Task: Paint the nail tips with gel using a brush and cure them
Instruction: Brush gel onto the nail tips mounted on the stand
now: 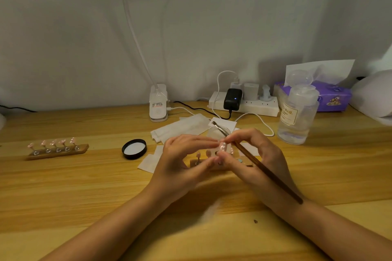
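My left hand (pixel 182 159) and my right hand (pixel 252 154) meet above a wooden nail-tip stand (pixel 194 162) at the table's middle. Between their fingertips sits a pink nail tip (pixel 223 146), pinched from both sides. A long brown brush (pixel 265 167) lies in my right hand, its handle running back over my wrist and its bristle end pointing away at the upper left. Two more pink tips (pixel 203 153) stand on the stand behind my fingers. A second wooden stand (pixel 57 150) with several pink tips rests at the left.
A black jar lid (pixel 134 149) lies left of my hands, white wipes (pixel 182 127) behind them. A clear pump bottle (pixel 298 112) stands at the right, a purple tissue box (pixel 331 97) and a power strip (pixel 244 104) behind it. A clip lamp's base (pixel 158 103) stands at the back.
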